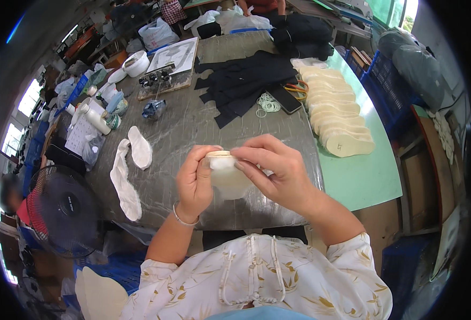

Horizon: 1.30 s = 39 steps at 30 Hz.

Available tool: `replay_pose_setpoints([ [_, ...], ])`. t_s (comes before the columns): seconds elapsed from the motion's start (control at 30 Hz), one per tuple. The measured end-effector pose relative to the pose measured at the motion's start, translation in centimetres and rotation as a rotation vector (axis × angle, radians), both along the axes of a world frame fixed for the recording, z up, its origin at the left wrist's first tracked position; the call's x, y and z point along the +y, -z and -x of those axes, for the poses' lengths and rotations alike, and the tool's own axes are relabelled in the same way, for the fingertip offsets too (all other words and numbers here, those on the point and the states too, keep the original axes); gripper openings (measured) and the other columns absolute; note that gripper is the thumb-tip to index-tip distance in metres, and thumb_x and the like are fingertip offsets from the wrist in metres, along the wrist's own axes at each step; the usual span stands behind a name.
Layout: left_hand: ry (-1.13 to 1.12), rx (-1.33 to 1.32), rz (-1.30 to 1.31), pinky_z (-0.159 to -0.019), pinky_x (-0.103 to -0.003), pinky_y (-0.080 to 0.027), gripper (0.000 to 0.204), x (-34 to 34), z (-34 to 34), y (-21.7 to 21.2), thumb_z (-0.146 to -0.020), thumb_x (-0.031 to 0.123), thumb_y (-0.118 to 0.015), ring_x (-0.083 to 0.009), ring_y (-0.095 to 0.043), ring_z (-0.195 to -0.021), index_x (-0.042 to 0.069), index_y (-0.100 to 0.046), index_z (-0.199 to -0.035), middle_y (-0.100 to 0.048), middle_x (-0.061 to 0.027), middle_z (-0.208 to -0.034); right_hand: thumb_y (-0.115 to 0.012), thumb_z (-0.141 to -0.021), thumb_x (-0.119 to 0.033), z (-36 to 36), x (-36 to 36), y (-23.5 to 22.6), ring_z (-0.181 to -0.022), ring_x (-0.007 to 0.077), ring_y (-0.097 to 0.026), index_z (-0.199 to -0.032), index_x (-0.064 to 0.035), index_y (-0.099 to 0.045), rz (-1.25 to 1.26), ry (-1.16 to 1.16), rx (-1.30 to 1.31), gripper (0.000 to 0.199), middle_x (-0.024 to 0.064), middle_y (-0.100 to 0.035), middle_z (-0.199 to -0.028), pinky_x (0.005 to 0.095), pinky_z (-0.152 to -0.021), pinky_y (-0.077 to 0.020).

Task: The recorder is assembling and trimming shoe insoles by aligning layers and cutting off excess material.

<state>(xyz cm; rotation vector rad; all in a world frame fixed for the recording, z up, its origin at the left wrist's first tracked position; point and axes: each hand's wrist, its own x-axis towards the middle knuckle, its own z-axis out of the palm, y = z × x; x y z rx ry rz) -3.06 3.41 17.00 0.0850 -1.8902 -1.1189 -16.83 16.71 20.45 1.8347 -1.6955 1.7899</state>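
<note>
Cream insole [226, 173] pinched by left hand [194, 184] and right hand [278, 170] (above the table [193, 122]).

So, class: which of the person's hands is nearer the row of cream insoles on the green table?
Right. The right hand lies just left of the cream insoles; the left hand sits farther left, across the held insole.

Bright daylight from windows [17, 114] at nine o'clock and one o'clock; soft shadows under my hands; fisheye bends edges, black corners; rim blurred.
</note>
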Motion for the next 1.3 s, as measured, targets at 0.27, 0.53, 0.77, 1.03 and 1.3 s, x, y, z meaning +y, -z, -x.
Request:
replay_pose_setpoints([
  [0.27, 0.004, -0.005, -0.018, -0.078, -0.026, -0.048, 0.022, 0.3, 0.3, 0.1, -0.100, 0.011, -0.045, -0.0167, -0.061, -0.090, -0.003, -0.060, -0.109, -0.064, -0.0112, -0.103, -0.075, -0.072, -0.002, -0.1, -0.3, 0.6, -0.072, 0.0202, -0.064, -0.088, -0.0070, -0.068, 0.124, 0.148, 0.247, 0.019, 0.0053, -0.064, -0.086, 0.0297, -0.058, -0.0524],
  [0.53, 0.216, -0.188, -0.343, -0.074, -0.023, -0.048, 0.019, -0.6, -0.1, -2.4, -0.094, 0.009, -0.056, -0.0094, -0.061, -0.084, -0.006, -0.067, -0.101, -0.068, -0.0078, -0.094, -0.072, -0.071, -0.001, 0.4, -0.9, 0.6, -0.069, 0.0228, -0.061, -0.086, -0.0048, -0.065, 0.035, 0.147, 0.288, 0.017, 0.0058, -0.062, -0.086, 0.0326, -0.058, -0.0497],
  [0.77, 0.341, -0.705, -0.183, -0.062, -0.020, -0.047, 0.017, -4.1, 0.4, -7.0, -0.087, 0.011, -0.068, -0.0046, -0.059, -0.070, -0.002, -0.073, -0.097, -0.070, -0.0044, -0.078, -0.071, -0.069, -0.002, 0.4, -1.4, 1.2, -0.070, 0.0206, -0.059, -0.090, -0.0026, -0.062, 0.088, 0.151, 0.552, 0.023, 0.0061, -0.060, -0.088, 0.0319, -0.056, -0.0473],
  [1.03, -0.002, -0.637, 0.037, -0.058, -0.023, -0.044, 0.015, -5.1, 1.2, -5.5, -0.090, 0.010, -0.061, -0.0044, -0.053, -0.065, -0.003, -0.069, -0.090, -0.066, -0.0018, -0.074, -0.063, -0.069, -0.013, -0.9, -0.5, 1.4, -0.078, 0.0179, -0.059, -0.093, -0.0039, -0.063, -0.007, -0.048, 0.747, 0.025, 0.0054, -0.058, -0.091, 0.0314, -0.068, -0.0453],
  [1.3, 0.172, -0.548, -0.181, -0.058, -0.020, -0.044, 0.014, -3.5, 0.1, -5.6, -0.089, 0.010, -0.064, -0.0031, -0.056, -0.066, -0.002, -0.071, -0.092, -0.066, -0.0008, -0.073, -0.072, -0.076, -0.001, 0.8, -2.0, 0.7, -0.071, 0.0225, -0.059, -0.091, -0.0054, -0.064, 0.009, 0.031, 0.389, 0.018, 0.0055, -0.061, -0.085, 0.0322, -0.059, -0.0491],
])
